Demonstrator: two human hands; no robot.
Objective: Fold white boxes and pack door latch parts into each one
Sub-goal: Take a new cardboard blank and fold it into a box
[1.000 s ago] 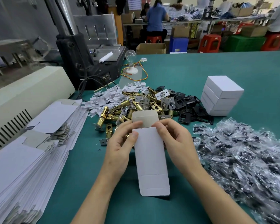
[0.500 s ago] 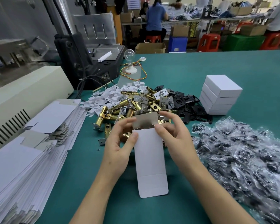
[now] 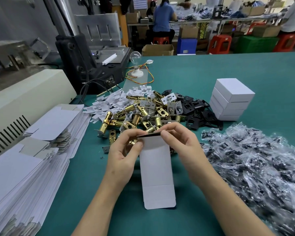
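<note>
Grip: left hand (image 3: 124, 155) pinches far-left edge of box blank (image 3: 156, 167); right hand (image 3: 182, 147) pinches far flap, bent over edge-on. Long axis of blank runs straight away from body, between hands. Just beyond flap: latch parts (image 3: 140, 114) heaped on worktop (image 3: 211, 74), about equally near either hand.

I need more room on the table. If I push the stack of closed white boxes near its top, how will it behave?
The stack of white boxes would probably shear or topple, since its layers look slightly staggered. Pushed low, it might slide whole on the smooth green table.
</note>
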